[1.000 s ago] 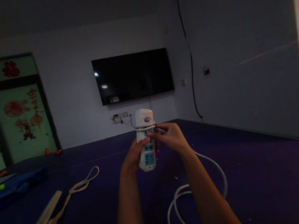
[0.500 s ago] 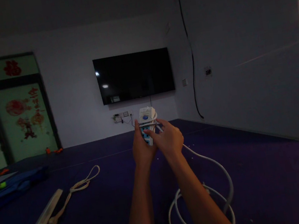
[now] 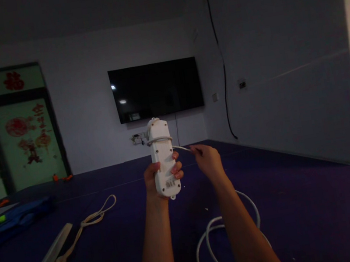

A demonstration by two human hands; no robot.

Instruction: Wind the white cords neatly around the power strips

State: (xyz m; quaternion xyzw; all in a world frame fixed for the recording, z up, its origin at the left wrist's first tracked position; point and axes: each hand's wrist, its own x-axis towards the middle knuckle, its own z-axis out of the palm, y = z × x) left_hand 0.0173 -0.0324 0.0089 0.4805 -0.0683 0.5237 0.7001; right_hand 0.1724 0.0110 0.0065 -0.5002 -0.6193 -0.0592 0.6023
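My left hand (image 3: 155, 179) grips a white power strip (image 3: 164, 161) upright, its screwed back and label turned toward me. A white cord (image 3: 159, 139) is wound around the strip's upper part. To the right, my right hand (image 3: 209, 160) pinches the same cord a short way from the strip, holding that stretch out sideways. The rest of the cord hangs past my right forearm and lies in loose loops (image 3: 209, 245) on the purple surface.
A second power strip (image 3: 50, 256) lies at the left beside its bundled cord (image 3: 91, 219). Blue cloth (image 3: 25, 215) is at the far left. A television (image 3: 156, 90) hangs on the wall ahead, and a black cable (image 3: 224, 74) runs down the right wall.
The power strip has turned from its socket face to its back. My right hand has moved off the strip to the right, drawing the cord out.
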